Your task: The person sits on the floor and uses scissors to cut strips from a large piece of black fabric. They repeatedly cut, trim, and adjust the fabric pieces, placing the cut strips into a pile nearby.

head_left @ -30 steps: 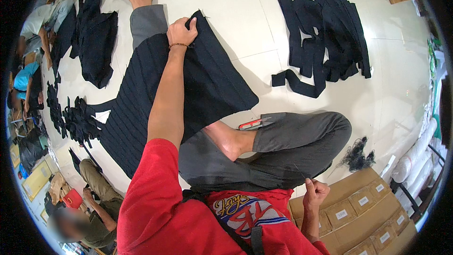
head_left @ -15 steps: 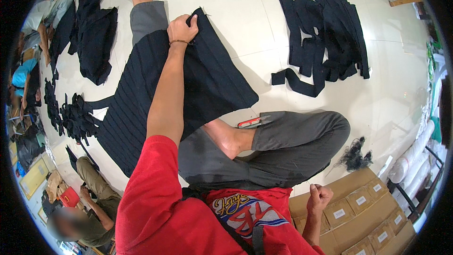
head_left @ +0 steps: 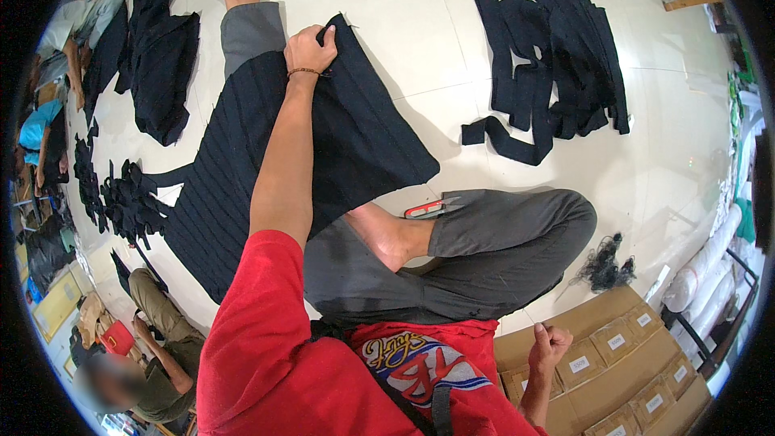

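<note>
My left hand [head_left: 310,50] is closed round the upper edge of a black ribbed cloth [head_left: 359,125]. The cloth drapes over my outstretched leg, and my left forearm crosses in front of its middle. Over to the lower right, beside my red shirt, my right hand [head_left: 550,342] is raised with curled fingers and its thumb against them. Anything pinched in it is too small to make out. Red-handled thread snips [head_left: 425,209] lie by my bent leg, near the cloth's lower right corner.
Black fabric strips [head_left: 565,64] lie on the pale tiled floor at the far right. More black cloth [head_left: 165,64] and scraps [head_left: 133,202] are on the left. A tangle of black thread [head_left: 607,265] sits near cardboard boxes [head_left: 597,355]. Another person [head_left: 165,355] sits at lower left.
My right hand has shifted slightly down and to the right, still closed. My left hand keeps its grip on the cloth, which has barely moved.
</note>
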Demonstrator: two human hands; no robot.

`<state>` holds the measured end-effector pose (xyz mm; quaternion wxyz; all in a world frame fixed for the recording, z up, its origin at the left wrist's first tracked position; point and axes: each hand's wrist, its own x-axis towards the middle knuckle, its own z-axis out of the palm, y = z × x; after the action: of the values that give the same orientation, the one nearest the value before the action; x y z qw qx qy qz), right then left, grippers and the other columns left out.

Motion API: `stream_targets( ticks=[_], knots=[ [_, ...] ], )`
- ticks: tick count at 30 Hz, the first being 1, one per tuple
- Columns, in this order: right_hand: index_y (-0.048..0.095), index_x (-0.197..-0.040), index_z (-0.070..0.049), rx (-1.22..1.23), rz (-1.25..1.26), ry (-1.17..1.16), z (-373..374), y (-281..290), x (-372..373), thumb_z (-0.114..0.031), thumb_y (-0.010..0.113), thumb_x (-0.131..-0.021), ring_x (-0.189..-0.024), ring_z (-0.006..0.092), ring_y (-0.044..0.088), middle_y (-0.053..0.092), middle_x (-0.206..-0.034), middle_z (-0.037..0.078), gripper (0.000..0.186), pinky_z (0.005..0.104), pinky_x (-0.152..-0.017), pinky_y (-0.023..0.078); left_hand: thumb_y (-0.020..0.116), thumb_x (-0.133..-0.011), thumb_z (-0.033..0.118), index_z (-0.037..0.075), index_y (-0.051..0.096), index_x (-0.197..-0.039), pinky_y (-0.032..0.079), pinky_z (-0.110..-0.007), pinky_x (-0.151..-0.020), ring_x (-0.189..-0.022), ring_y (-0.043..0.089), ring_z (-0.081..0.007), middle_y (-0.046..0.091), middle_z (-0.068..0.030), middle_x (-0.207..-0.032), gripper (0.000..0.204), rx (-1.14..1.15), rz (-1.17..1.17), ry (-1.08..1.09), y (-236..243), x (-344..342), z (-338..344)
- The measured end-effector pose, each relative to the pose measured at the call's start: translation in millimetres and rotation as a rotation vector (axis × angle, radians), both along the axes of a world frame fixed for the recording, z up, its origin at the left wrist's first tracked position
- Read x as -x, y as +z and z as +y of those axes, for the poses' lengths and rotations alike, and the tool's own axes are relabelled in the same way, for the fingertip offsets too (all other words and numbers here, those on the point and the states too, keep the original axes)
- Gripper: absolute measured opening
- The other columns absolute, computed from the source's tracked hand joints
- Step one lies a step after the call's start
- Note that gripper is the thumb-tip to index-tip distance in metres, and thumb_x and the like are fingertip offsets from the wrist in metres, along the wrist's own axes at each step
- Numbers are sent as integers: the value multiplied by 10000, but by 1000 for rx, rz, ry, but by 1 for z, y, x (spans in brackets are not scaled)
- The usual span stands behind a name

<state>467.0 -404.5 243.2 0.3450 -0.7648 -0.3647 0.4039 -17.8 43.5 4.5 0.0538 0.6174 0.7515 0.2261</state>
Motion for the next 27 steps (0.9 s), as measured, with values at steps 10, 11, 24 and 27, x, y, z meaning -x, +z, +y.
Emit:
stream_targets(
  ticks=[10,11,24,27],
  knots=[
    [299,-536,-108,-20,67,-42,-4,10,-10,25,673,-809,-494,68,241,290,-524,-55,482,293,-482,156,663,-860,367,44,737,-883,554,-468,-757,-832,688,-400,712,-206,-873,332,-13,2,5,1,-1,-1],
    [302,-536,-108,-6,76,-41,-8,10,-14,24,672,-809,-494,67,242,293,-524,-57,479,293,-481,159,664,-859,365,41,737,-881,555,-467,-753,-827,688,-401,711,-207,-870,333,-35,4,-3,1,0,-1],
    [313,-520,-105,0,118,-119,-32,6,-32,60,662,-802,-495,62,259,320,-521,-52,478,285,-488,172,673,-854,358,30,740,-886,557,-465,-743,-815,693,-397,711,-213,-854,337,-48,21,-4,0,0,-1],
    [317,-522,-107,50,81,-140,-41,6,-41,40,676,-807,-495,60,258,320,-519,-54,482,284,-483,177,673,-855,359,29,741,-892,558,-463,-741,-817,694,-394,712,-213,-861,339,-23,19,-10,1,-1,-1]
  ],
)
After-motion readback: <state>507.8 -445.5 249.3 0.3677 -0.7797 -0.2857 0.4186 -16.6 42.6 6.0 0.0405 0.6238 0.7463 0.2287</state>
